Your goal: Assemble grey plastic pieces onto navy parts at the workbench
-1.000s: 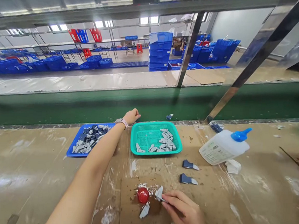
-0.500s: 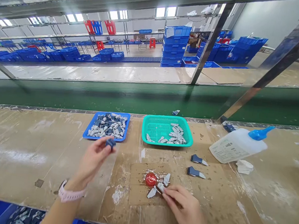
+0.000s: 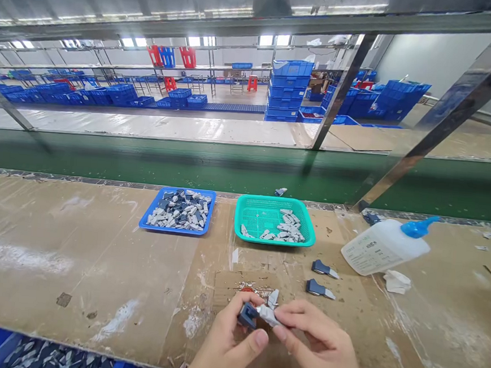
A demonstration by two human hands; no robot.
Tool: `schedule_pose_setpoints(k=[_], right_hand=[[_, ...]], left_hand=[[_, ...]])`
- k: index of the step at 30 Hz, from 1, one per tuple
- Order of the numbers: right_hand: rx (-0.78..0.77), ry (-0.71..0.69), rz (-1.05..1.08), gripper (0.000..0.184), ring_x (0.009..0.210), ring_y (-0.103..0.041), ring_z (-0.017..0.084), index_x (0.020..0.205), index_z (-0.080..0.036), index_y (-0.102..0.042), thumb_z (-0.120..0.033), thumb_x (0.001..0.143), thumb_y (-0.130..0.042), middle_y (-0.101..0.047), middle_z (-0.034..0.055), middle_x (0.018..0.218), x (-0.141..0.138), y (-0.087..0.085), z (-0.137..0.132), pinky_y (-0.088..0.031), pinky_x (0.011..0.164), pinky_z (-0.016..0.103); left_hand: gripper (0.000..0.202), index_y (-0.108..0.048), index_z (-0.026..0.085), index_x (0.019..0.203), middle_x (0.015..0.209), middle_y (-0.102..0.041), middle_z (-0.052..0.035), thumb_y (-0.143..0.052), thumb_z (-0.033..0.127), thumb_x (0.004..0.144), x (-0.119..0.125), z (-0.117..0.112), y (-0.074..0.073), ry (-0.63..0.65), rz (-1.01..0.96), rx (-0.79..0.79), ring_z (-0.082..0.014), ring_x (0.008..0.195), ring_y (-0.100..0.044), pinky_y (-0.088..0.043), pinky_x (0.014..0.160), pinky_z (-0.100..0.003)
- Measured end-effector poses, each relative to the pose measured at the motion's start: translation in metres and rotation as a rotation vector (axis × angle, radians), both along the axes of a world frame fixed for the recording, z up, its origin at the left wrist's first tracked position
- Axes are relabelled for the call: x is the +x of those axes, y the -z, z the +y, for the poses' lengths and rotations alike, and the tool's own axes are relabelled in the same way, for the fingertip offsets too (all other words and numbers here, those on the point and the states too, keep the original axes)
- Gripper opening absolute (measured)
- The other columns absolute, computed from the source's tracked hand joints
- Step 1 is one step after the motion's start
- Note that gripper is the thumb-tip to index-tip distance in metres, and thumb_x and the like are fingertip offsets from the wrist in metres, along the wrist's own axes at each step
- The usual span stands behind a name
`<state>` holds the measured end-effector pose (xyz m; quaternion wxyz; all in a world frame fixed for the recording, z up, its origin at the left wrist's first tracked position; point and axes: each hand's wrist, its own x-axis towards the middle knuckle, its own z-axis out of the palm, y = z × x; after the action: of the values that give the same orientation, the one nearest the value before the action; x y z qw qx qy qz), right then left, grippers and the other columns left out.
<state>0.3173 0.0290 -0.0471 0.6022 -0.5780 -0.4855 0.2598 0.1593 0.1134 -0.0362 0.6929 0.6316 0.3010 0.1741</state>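
Observation:
My left hand (image 3: pixel 226 344) pinches a small dark blue piece (image 3: pixel 247 314) near the bench's front edge. My right hand (image 3: pixel 321 349) pinches a small grey piece (image 3: pixel 269 316) and presses its end into the blue piece. Both hands meet over a cardboard pad (image 3: pixel 224 287), hiding most of the red cap on it. Another grey piece (image 3: pixel 273 297) lies just behind the hands. Two joined blue-and-grey parts (image 3: pixel 324 268) (image 3: pixel 320 289) lie to the right of the pad.
A blue tray (image 3: pixel 177 227) of blue and grey pieces and a teal basket (image 3: pixel 251 214) of grey pieces stand at the bench's back edge. A glue bottle (image 3: pixel 383 246) with blue nozzle lies on its side at right. A green conveyor belt (image 3: pixel 187 162) runs behind.
My left hand reached to the back, came back with a dark blue piece and met my right hand over the pad. My right hand lifted a grey piece to it.

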Motion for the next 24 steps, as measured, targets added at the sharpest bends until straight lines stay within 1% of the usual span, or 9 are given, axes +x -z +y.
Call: schedule_pose_setpoints(k=[2,4,7,9,12,17,20,22,24], right_hand=[[0.084,0.016,-0.146,0.017,0.074,-0.068,0.013,0.088,-0.024,-0.075,-0.012,0.077,-0.069,-0.07,0.0037,0.082,-0.003,-0.008,-0.001,-0.057,0.066,0.018],[0.159,0.022,-0.236,0.02,0.073,-0.067,0.012,0.091,-0.023,-0.073,-0.009,0.077,-0.068,-0.069,0.0034,0.082,-0.005,-0.012,-0.001,-0.057,0.065,0.017],[0.226,0.002,-0.364,0.022,0.072,-0.066,0.011,0.093,-0.02,-0.069,-0.005,0.08,-0.061,-0.067,0.0051,0.084,-0.006,-0.011,-0.004,-0.055,0.064,0.015],[0.229,-0.018,-0.461,0.023,0.073,-0.064,0.011,0.093,-0.018,-0.067,-0.001,0.081,-0.057,-0.066,0.0072,0.086,-0.007,-0.008,-0.006,-0.054,0.065,0.016],[0.177,-0.081,-0.567,0.021,0.074,-0.062,0.011,0.091,-0.016,-0.065,-0.002,0.083,-0.052,-0.063,0.0088,0.086,-0.007,-0.004,-0.009,-0.053,0.065,0.016],[0.146,-0.158,-0.535,0.024,0.064,-0.059,0.01,0.08,-0.016,-0.066,-0.008,0.088,-0.046,-0.059,0.0067,0.075,-0.006,0.002,-0.004,-0.05,0.056,0.015],[0.142,-0.192,-0.482,0.026,0.06,-0.059,0.009,0.073,-0.018,-0.065,-0.013,0.09,-0.046,-0.059,0.0047,0.072,-0.01,0.006,0.001,-0.049,0.053,0.014],[0.121,-0.233,-0.498,0.027,0.063,-0.062,0.008,0.079,-0.021,-0.068,-0.012,0.091,-0.044,-0.062,0.0048,0.074,-0.015,0.007,0.003,-0.05,0.056,0.012],[0.135,-0.267,-0.536,0.027,0.068,-0.064,0.009,0.094,-0.023,-0.068,-0.012,0.091,-0.044,-0.065,0.0059,0.079,-0.018,0.006,0.004,-0.051,0.06,0.012]], left_hand=[[0.052,-0.053,0.021,0.111,0.092,-0.057,-0.0034,-0.057,0.062,0.079,0.005,-0.003,-0.004,-0.011,-0.027,0.032,-0.0166,0.081,-0.049,-0.036,0.071,-0.025],[0.053,-0.055,0.021,0.11,0.096,-0.058,-0.0046,-0.055,0.064,0.079,0.008,-0.005,-0.005,-0.014,-0.031,0.099,-0.0187,0.085,-0.052,-0.037,0.075,-0.026],[0.043,-0.057,0.021,0.107,0.097,-0.058,-0.0047,-0.049,0.058,0.086,0.012,-0.008,-0.005,-0.042,-0.003,0.21,-0.0193,0.088,-0.054,-0.037,0.078,-0.027],[0.035,-0.057,0.021,0.104,0.096,-0.058,-0.0044,-0.044,0.051,0.091,0.015,-0.012,-0.003,-0.087,0.032,0.26,-0.0184,0.086,-0.054,-0.037,0.078,-0.028],[0.031,-0.055,0.02,0.096,0.092,-0.057,-0.0042,-0.037,0.046,0.094,0.019,-0.016,0.003,-0.152,0.067,0.314,-0.0182,0.084,-0.054,-0.037,0.077,-0.028],[0.026,-0.054,0.02,0.092,0.087,-0.058,-0.0034,-0.036,0.039,0.094,0.015,-0.021,0.022,-0.234,0.094,0.402,-0.018,0.081,-0.054,-0.037,0.075,-0.028],[0.026,-0.056,0.02,0.086,0.081,-0.059,-0.0028,-0.037,0.036,0.093,0.014,-0.023,0.025,-0.285,0.079,0.501,-0.0177,0.077,-0.054,-0.038,0.072,-0.028],[0.026,-0.059,0.02,0.087,0.083,-0.061,-0.0035,-0.039,0.037,0.092,0.015,-0.024,0.023,-0.337,0.078,0.53,-0.0184,0.077,-0.056,-0.039,0.072,-0.028],[0.029,-0.061,0.021,0.089,0.083,-0.064,-0.0039,-0.04,0.041,0.09,0.012,-0.021,0.021,-0.382,0.09,0.466,-0.0189,0.076,-0.057,-0.041,0.072,-0.029]])
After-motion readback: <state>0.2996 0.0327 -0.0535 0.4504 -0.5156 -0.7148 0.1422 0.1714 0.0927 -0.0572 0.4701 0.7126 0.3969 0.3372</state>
